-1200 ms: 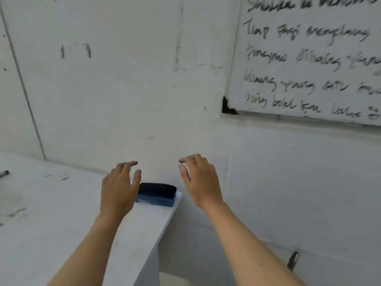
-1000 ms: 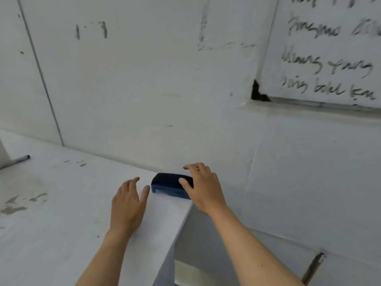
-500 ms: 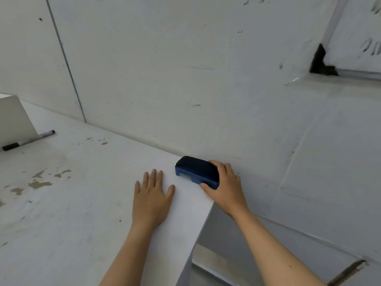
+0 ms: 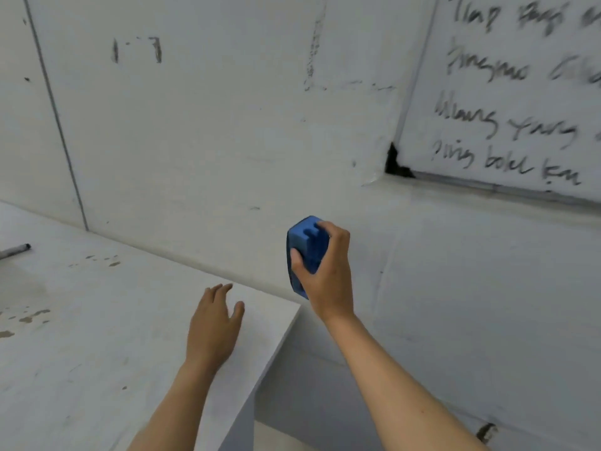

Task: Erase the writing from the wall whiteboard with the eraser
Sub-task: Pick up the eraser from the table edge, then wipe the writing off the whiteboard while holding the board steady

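My right hand (image 4: 328,271) grips a blue eraser (image 4: 305,245), held upright in the air beside the wall, above the corner of the white table (image 4: 97,320). The wall whiteboard (image 4: 520,92) hangs at the upper right, up and right of the eraser, with several lines of black handwriting on it. My left hand (image 4: 214,323) hovers just over the table near its right edge, fingers loosely spread, holding nothing.
A black-tipped marker (image 4: 14,250) lies at the far left of the table. The tabletop has grey stains on its left part. A white wall with scuffs runs behind the table. The whiteboard's lower left corner has a dark chipped gap (image 4: 395,164).
My right hand has lifted the eraser off the table corner and turned it upright. My left hand rose slightly off the tabletop. The view tilted up, bringing the whiteboard back in.
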